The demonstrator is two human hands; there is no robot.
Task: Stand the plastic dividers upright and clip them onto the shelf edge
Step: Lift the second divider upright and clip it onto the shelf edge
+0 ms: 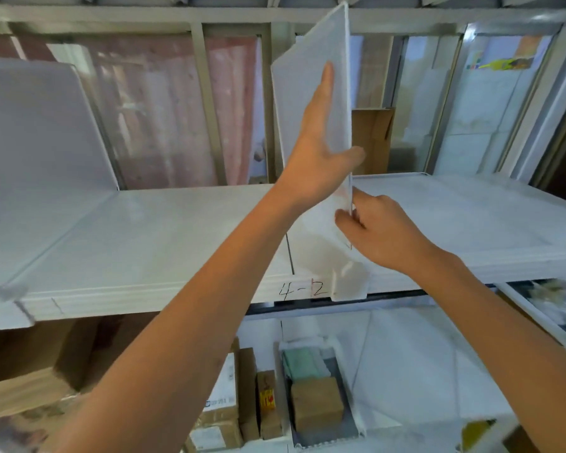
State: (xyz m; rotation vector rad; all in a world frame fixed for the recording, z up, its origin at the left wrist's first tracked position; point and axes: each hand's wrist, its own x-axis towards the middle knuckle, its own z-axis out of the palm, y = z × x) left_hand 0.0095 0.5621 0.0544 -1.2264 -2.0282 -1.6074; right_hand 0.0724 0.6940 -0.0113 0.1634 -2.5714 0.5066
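A translucent white plastic divider (304, 83) stands upright on the white shelf (151, 237), near the handwritten label "4-2" (303, 289). My left hand (317, 155) lies flat against its left face with the thumb hooked round the front edge. My right hand (376, 230) pinches that front edge lower down. The divider's clear foot (350, 282) hangs over the shelf's front lip. A second divider (33, 152) stands upright at the far left, its clip (4, 295) on the shelf edge.
A brown cardboard box (371, 138) stands at the back of the shelf behind the divider. The shelf below holds several cartons (223, 413) and a grey bin (321, 403) with packages. Metal uprights (206, 103) run behind.
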